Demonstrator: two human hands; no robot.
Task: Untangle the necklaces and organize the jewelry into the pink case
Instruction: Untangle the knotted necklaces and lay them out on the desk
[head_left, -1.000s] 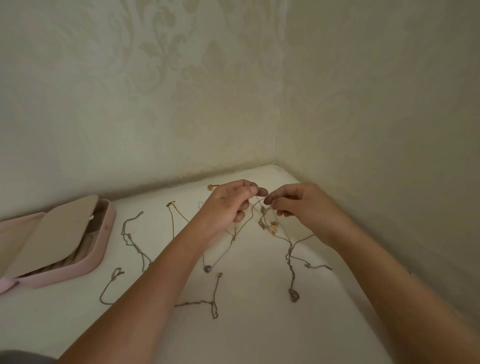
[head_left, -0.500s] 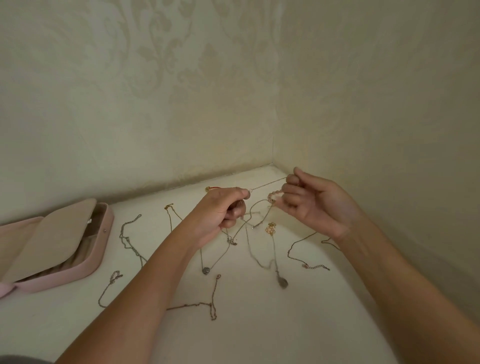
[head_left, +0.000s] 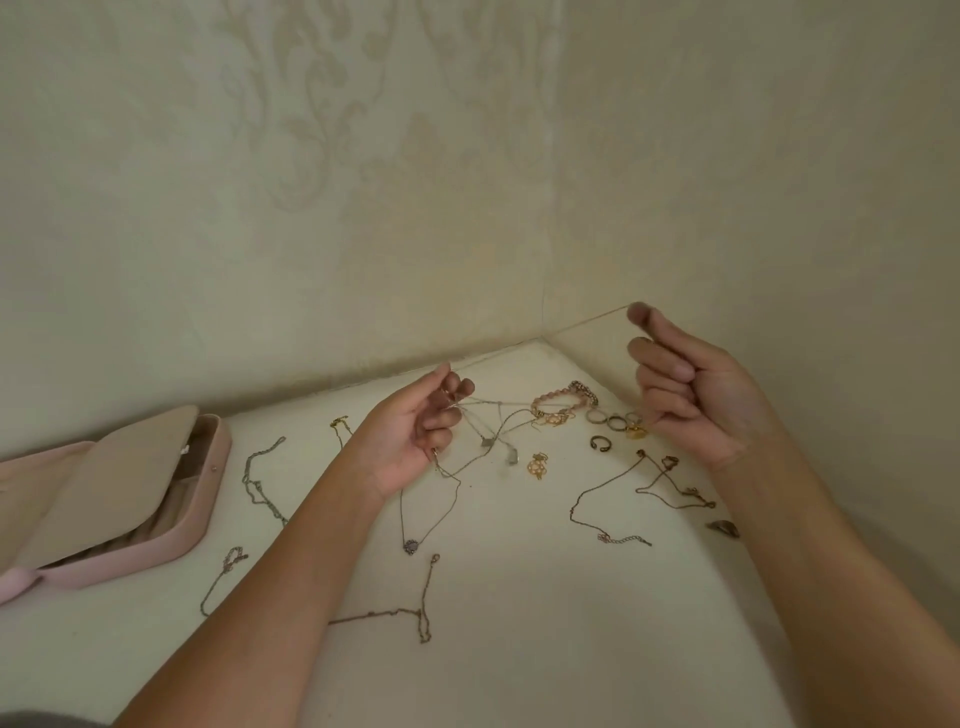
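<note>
A thin necklace chain (head_left: 540, 340) runs taut through the air between my two raised hands. My left hand (head_left: 415, 436) pinches one end of it, with more tangled chain and small pendants (head_left: 498, 441) hanging below its fingers. My right hand (head_left: 685, 384), lifted near the corner of the walls, pinches the other end between thumb and forefinger. The pink case (head_left: 182, 530) lies open at the left with its beige flap tilted over the compartments. Several loose chains lie on the white surface, one with a round pendant (head_left: 410, 545).
Pink bead bracelets (head_left: 558, 400), several rings (head_left: 615, 421) and a gold charm (head_left: 538, 465) lie near the back corner. More chains (head_left: 613, 499) sprawl under my right forearm, others (head_left: 260, 483) beside the case. Two patterned walls close off the back and right.
My hands have moved apart: the right one rose up and to the right, pulling a chain taut out of the tangle. Bracelets and rings behind have come into view.
</note>
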